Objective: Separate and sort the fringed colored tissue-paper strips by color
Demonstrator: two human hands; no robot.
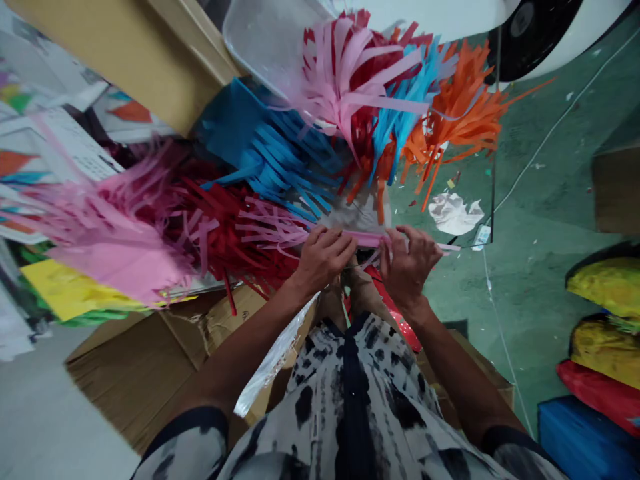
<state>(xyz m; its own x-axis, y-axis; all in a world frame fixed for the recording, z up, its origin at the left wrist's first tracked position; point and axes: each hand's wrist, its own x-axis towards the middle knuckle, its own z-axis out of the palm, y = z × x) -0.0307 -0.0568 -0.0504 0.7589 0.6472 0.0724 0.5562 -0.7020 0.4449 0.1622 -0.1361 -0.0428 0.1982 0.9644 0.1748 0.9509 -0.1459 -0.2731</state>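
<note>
A pink paper tassel (369, 239) is stretched level between my two hands, in front of my body. Its loose fringe (275, 227) fans out to the left. My left hand (325, 257) is closed round it near the fringe. On the rolled part to the right, my right hand (407, 263) has its fingers curled over it, and a thin pale end pokes out past them. Dark red fringe (245, 247) lies just left of and below my left hand. Blue fringed paper (280, 157) lies beyond it.
Pink, blue and orange tassels (460, 100) hang at the top by a clear plastic bin (270, 40). Pink sheets (115, 247) and yellow paper (65, 287) are piled left. Cardboard (145, 367) stands below. A white cable (545, 127) crosses the green floor; colourful bundles (605, 347) sit right.
</note>
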